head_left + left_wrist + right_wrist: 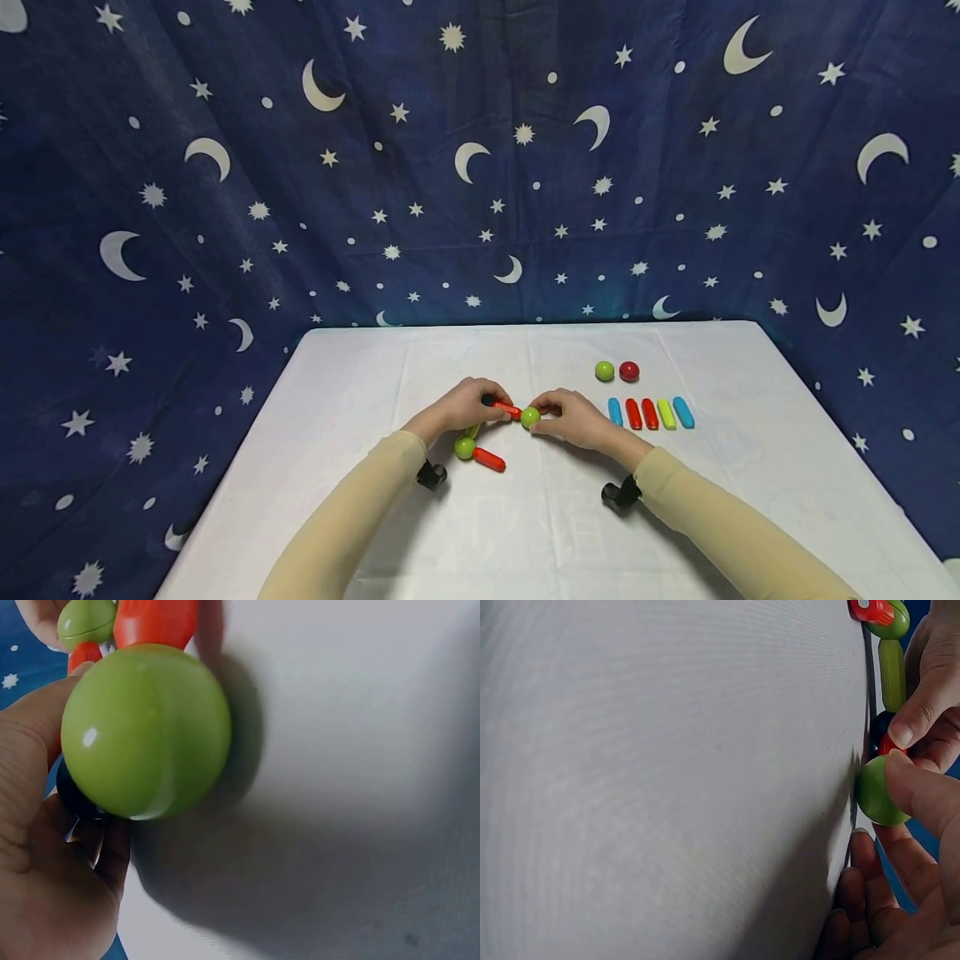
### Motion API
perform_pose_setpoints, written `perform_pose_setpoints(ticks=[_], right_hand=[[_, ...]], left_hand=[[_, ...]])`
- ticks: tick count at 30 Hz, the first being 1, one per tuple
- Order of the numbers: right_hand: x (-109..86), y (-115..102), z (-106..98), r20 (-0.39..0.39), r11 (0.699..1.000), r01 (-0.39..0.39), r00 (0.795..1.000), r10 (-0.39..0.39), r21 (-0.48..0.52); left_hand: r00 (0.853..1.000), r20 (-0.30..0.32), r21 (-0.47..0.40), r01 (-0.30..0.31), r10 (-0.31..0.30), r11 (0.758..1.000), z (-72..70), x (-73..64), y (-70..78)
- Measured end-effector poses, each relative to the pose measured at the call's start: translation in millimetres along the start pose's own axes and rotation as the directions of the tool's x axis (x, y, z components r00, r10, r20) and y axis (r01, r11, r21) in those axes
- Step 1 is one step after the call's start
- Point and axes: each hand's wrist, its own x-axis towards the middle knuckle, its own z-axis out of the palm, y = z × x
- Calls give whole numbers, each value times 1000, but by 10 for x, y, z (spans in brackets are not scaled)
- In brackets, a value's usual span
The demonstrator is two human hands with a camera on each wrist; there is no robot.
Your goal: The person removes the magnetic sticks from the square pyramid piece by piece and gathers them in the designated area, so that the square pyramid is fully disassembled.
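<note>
My left hand (465, 406) pinches a red stick (508, 410) by its end, beside a dark blue ball (880, 726). At that stick's other end, my right hand (576, 422) holds a green ball (530, 417) between thumb and fingers; ball and stick meet end to end. From the dark ball a yellow-green stick (892, 675) runs to a second green ball (465, 448), which looms large in the left wrist view. Another red stick (489, 459) juts from that second ball, low over the white cloth. My left fingers partly cover the dark ball.
On the white-covered table (480, 533), a green ball (604, 371) and a red ball (629, 371) sit at the back right. A row of sticks lies in front of them: blue (615, 412), red (642, 414), yellow-green (666, 414) and blue (683, 412). A starry curtain (450, 167) hangs behind.
</note>
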Motion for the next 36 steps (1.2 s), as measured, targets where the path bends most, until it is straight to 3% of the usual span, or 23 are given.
perform_pose_setpoints(ticks=[16,31,36], right_hand=[[-19,-12,-41,22,999,43,999,-42,-13],[-29,19,-64,61,1000,-12,998,11,13],[-46,40,-105,100,993,-51,994,40,108]], left_hand=[[999,44,18,-24,24,1000,-42,58,-22],[999,38,104,6,-10,995,-20,45,1],[1000,18,105,3,-5,994,-32,41,-14]])
